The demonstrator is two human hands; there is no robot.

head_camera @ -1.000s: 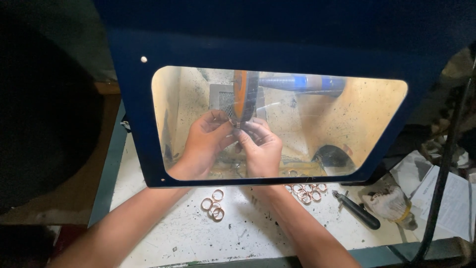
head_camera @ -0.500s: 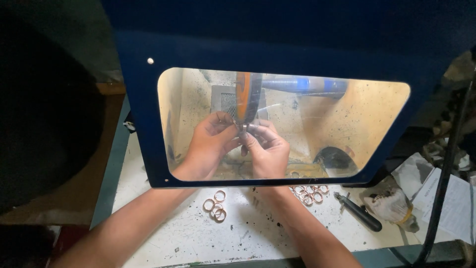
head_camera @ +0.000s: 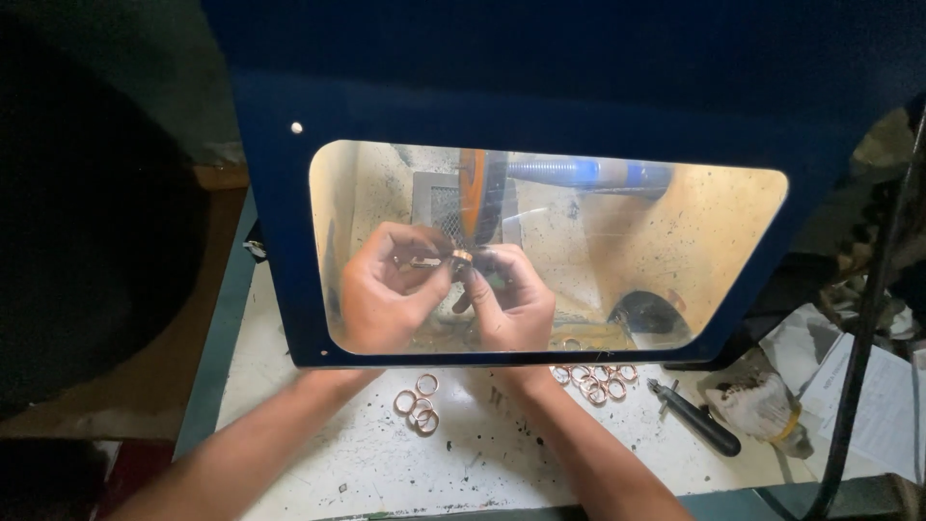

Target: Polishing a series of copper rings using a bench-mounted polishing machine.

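Behind a clear window in a dark blue guard [head_camera: 540, 87], both my hands hold a small coppery ring [head_camera: 462, 257] up against an orange-rimmed polishing wheel [head_camera: 479, 198]. My left hand [head_camera: 386, 289] pinches the piece from the left; its fingers also grip a thin metal rod [head_camera: 424, 260]. My right hand [head_camera: 511, 299] pinches it from the right, just below the wheel. The wheel sits on a blue motor shaft [head_camera: 588, 174] running to the right.
On the white stained bench [head_camera: 482, 463], a few coppery rings [head_camera: 417, 405] lie near my left wrist and several more rings [head_camera: 598, 378] by my right wrist. A black-handled tool [head_camera: 694, 420], a cloth bundle [head_camera: 757, 405], papers [head_camera: 878, 405] and a black cable [head_camera: 858, 338] lie to the right.
Both hands have stayed at the wheel, shifting slightly lower and turning the ring against it. The rings on the bench have not moved.
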